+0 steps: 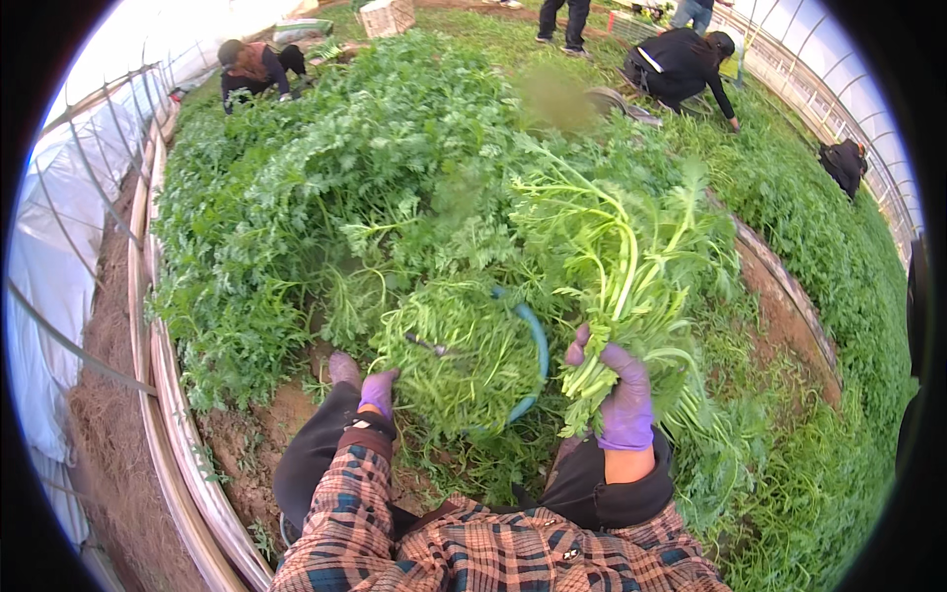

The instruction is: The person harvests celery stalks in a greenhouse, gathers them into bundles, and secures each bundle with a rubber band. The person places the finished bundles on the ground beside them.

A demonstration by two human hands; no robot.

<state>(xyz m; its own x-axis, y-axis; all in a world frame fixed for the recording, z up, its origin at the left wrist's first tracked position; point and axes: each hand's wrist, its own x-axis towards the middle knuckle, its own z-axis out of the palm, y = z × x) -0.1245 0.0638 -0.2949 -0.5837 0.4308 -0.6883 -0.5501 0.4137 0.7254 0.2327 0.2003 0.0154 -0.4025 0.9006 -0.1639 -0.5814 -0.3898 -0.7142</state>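
Note:
My right hand point(621, 392), in a purple glove, grips a bunch of leafy greens point(629, 274) by the cut stems; the leaves fan upward and away from me. Between my knees sits a round tub with a blue rim point(538, 340), heaped with loose cut greens point(459, 377). A small tool with a dark handle point(425, 345), perhaps a knife, lies on the heap. At the tub's left side is my left hand point(379, 392), also gloved in purple. Its fingertips are hidden by the greens, so whether it grips the tub does not show.
Dense standing greens point(333, 170) fill the bed ahead. Cut greens point(718, 444) lie at my right. A plastic greenhouse wall with bent poles point(81, 355) runs along the left. Farther off, one person point(255, 66) crouches left and another point(677, 66) right. A white crate point(387, 18) stands behind.

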